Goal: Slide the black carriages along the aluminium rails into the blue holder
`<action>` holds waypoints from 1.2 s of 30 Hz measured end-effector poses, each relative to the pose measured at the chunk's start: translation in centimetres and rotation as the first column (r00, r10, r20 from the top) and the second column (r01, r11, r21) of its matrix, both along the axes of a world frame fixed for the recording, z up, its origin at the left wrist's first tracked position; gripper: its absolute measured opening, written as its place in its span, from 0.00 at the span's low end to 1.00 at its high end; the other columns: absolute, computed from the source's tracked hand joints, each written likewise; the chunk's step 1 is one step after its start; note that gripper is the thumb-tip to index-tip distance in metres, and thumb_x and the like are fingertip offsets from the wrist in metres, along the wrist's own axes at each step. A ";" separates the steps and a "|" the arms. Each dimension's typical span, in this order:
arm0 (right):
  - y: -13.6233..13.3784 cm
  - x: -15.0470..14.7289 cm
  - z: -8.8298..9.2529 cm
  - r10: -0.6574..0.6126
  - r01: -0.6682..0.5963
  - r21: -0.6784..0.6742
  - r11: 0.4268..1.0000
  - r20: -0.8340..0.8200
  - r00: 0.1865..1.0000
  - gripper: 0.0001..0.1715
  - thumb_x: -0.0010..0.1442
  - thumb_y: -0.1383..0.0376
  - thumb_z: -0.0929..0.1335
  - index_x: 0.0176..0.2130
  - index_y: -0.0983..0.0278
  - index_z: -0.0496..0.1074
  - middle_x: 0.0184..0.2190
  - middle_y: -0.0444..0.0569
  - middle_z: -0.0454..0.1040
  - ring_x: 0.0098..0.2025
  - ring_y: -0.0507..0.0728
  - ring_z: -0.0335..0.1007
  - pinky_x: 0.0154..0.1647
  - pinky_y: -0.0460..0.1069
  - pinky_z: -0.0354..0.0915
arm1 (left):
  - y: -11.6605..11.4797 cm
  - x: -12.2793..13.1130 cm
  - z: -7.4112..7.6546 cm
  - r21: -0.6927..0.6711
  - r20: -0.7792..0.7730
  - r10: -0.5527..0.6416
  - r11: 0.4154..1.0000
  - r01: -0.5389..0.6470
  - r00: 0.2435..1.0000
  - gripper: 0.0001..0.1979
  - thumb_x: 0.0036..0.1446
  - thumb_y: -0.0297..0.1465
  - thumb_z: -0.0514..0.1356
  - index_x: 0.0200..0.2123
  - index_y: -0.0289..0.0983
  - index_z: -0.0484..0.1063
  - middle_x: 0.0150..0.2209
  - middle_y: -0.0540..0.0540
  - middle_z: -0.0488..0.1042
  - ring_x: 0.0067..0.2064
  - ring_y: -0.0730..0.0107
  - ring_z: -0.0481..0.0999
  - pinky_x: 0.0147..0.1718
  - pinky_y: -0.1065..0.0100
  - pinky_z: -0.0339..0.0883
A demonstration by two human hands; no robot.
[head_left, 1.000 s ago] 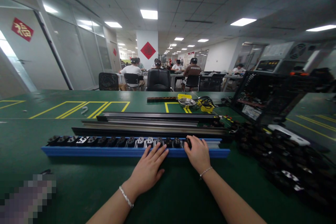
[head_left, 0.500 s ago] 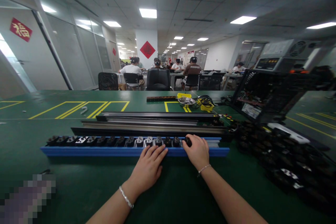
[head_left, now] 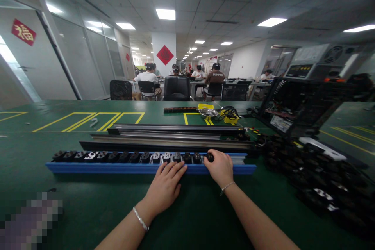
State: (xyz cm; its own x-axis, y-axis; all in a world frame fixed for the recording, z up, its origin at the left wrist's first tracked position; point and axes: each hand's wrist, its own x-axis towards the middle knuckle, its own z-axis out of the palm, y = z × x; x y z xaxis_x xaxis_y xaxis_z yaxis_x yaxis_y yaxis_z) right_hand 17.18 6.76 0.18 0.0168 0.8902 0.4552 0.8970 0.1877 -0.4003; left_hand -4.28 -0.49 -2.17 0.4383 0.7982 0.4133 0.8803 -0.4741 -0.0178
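Note:
A long blue channel rail (head_left: pixel 96 169) lies crosswise on the green table, with a row of several socket modules (head_left: pixel 134 158) set in it. Most modules are black, and a few show white or silvery faces. My left hand (head_left: pixel 167 181) rests with outstretched fingers on the rail's near edge, around the middle. Toward the rail's right end, my right hand (head_left: pixel 220 168) closes its thumb and fingers on a black socket module (head_left: pixel 209 158), partly hidden by the fingers. This module sits at or in the channel, just right of the row.
Dark metal rails (head_left: pixel 164 141) lie behind the blue one. A heap of black modules (head_left: pixel 328 179) covers the right side, near an open computer case (head_left: pixel 293 105). A metal bowl (head_left: pixel 208 113) and yellow container (head_left: pixel 230 117) stand farther back. People sit at distant tables.

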 end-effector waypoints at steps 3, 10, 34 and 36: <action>-0.1 -0.1 0.2 -0.006 0.006 -0.010 1.000 0.005 1.000 0.11 0.51 0.60 0.64 0.34 0.59 0.71 0.33 0.46 0.75 0.40 0.57 0.66 0.44 0.52 0.53 | 0.0 0.0 0.0 -0.006 0.002 0.003 1.000 -0.003 1.000 0.30 0.56 0.30 0.52 0.61 0.49 0.49 0.61 0.53 0.58 0.58 0.62 0.57 0.58 0.55 0.49; 0.0 -0.1 0.5 -0.033 0.033 -0.044 0.998 0.011 0.999 0.10 0.50 0.62 0.64 0.34 0.60 0.71 0.31 0.46 0.74 0.39 0.56 0.66 0.42 0.51 0.52 | 0.0 0.0 0.0 -0.029 0.024 0.000 1.000 0.001 1.000 0.30 0.56 0.30 0.53 0.62 0.48 0.49 0.61 0.53 0.58 0.58 0.62 0.57 0.58 0.55 0.48; 0.2 1.0 0.1 -0.096 0.095 -0.100 0.990 -0.003 0.995 0.17 0.50 0.60 0.63 0.41 0.62 0.68 0.42 0.51 0.72 0.50 0.60 0.63 0.57 0.60 0.45 | 0.0 0.0 0.1 -0.018 0.003 0.002 1.000 -0.002 1.000 0.33 0.53 0.27 0.54 0.62 0.48 0.49 0.61 0.53 0.58 0.58 0.61 0.57 0.57 0.54 0.50; 0.1 1.1 0.2 -0.107 0.107 -0.100 0.989 0.004 0.994 0.18 0.50 0.60 0.63 0.41 0.63 0.68 0.42 0.51 0.72 0.51 0.61 0.62 0.57 0.60 0.45 | 0.0 0.0 0.1 -0.023 0.010 -0.002 1.000 0.002 1.000 0.33 0.53 0.27 0.54 0.62 0.48 0.49 0.61 0.53 0.58 0.58 0.62 0.57 0.57 0.54 0.50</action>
State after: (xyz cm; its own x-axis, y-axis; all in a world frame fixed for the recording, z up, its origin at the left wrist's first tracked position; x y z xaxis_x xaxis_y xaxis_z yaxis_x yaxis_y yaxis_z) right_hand 18.26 6.90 0.38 0.1145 0.9244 0.3638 0.9093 0.0500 -0.4131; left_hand -4.26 -0.48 -2.06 0.4354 0.8067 0.3995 0.8795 -0.4759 0.0023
